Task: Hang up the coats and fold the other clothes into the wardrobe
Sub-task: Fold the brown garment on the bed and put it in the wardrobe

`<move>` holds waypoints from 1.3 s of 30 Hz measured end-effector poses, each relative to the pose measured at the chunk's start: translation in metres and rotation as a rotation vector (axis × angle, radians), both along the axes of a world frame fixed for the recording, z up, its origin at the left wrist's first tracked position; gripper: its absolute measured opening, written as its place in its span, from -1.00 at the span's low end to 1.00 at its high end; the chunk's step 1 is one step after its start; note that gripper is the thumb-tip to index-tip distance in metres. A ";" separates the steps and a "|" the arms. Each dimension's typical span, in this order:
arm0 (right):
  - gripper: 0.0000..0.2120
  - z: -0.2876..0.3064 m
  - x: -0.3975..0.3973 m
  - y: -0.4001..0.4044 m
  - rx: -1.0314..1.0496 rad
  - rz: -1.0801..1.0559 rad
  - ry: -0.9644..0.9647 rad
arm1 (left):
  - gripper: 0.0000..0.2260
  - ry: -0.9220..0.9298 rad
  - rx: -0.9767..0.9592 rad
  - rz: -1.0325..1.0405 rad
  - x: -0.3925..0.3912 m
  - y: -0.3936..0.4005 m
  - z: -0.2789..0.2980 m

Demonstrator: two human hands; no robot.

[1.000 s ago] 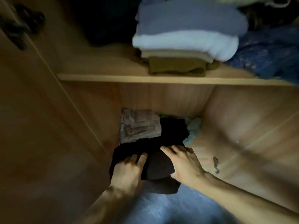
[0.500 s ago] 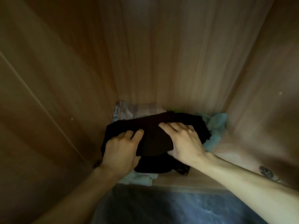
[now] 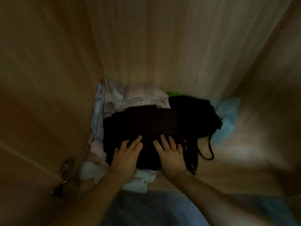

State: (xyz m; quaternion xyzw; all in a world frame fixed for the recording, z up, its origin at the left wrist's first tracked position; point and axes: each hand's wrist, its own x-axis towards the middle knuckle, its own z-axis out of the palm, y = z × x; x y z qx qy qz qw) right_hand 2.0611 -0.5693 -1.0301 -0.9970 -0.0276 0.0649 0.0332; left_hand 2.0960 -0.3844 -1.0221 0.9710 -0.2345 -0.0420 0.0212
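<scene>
Both hands, left hand [image 3: 126, 154] and right hand [image 3: 171, 153], press flat, fingers extended and slightly apart, on the folded black garment [image 3: 146, 124], evidently seating it on the wardrobe [image 3: 162, 46] pile.

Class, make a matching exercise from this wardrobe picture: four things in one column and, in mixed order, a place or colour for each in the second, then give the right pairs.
Things
1. black folded garment
2. light blue cloth
3. metal hinge
4. green scrap

Descriptions
A. on the left wall of the wardrobe, low down
B. under both hands, left hand and right hand
C. bright spot peeking out at the back of the pile
D. bunched at the right side of the pile

Pairs: 1-B, 2-D, 3-A, 4-C
</scene>
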 end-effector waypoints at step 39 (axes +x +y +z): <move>-0.35 0.334 -0.111 -0.021 0.130 0.068 0.073 | -0.43 0.042 -0.113 0.049 -0.095 0.010 0.310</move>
